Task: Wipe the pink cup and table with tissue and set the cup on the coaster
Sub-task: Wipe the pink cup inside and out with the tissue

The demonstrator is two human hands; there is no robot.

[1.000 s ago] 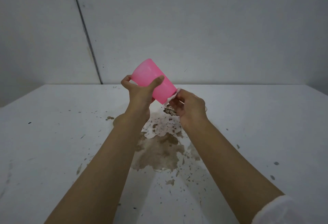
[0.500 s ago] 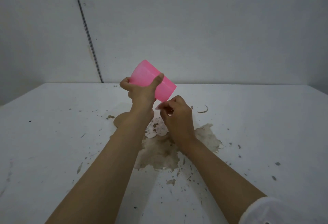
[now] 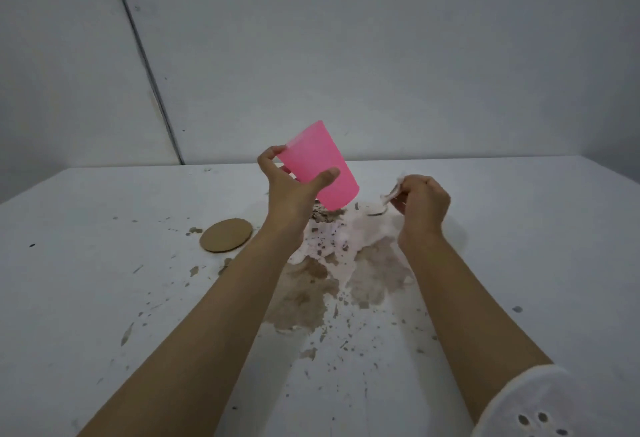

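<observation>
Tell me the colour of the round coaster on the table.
Plain light brown, no pattern; the coaster shows best in the head view.

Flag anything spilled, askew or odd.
Brown spill and flecks stain the table under the hands. The left hand holds the pink cup tilted in the air, off the coaster; the right hand pinches tissue.

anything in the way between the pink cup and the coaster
Nothing visible does. The pink plastic cup, held tilted in the left hand, is above the white table; the round brown coaster lies bare to its left, with only small brown specks beside it.
</observation>
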